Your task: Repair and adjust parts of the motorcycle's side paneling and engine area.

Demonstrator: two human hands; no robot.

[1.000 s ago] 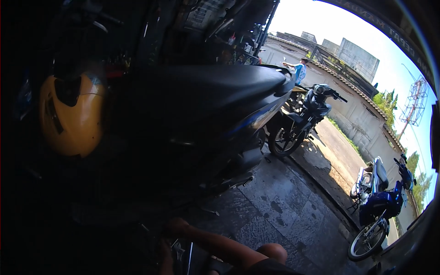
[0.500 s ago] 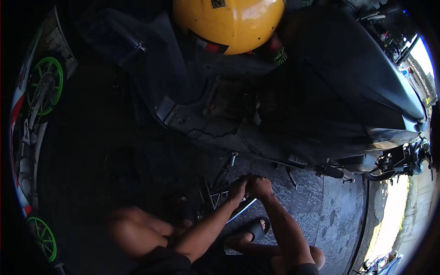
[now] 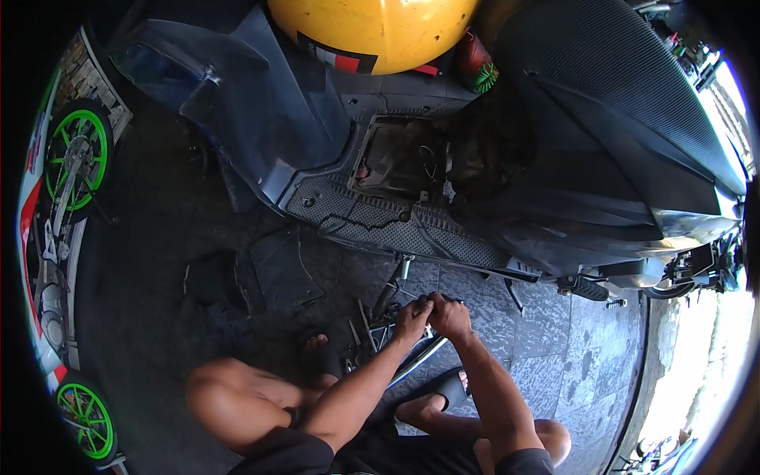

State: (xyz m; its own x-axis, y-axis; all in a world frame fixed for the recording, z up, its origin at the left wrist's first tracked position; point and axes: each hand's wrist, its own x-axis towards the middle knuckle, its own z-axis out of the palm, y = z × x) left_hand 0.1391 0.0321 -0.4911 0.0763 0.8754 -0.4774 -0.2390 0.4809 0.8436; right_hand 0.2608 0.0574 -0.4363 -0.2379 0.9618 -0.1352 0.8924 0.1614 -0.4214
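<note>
My left hand (image 3: 412, 323) and my right hand (image 3: 451, 318) are closed and meet just below the black scooter (image 3: 578, 158), near the silver post (image 3: 407, 267) under its floorboard (image 3: 317, 204). A small dark object seems to be between my fingers, but I cannot make it out. Beneath my hands lie metal tools or parts (image 3: 364, 336) and a long silver bar (image 3: 423, 356), partly hidden by my arms. Above, an uncovered opening (image 3: 400, 154) in the floorboard shows the dark insides.
A yellow helmet (image 3: 380, 28) and red bottle (image 3: 470, 57) are behind the floorboard. Loose dark panels (image 3: 285, 269) lie on the tiled floor (image 3: 538, 340). A motorbike with green wheels (image 3: 75, 162) stands at left; bright outdoor ground (image 3: 689, 356) shows at right.
My head has turned down from the street-side motorbikes and wall to the scooter and my hands. In the last half second, my joined hands have shifted slightly and the scene looks brighter.
</note>
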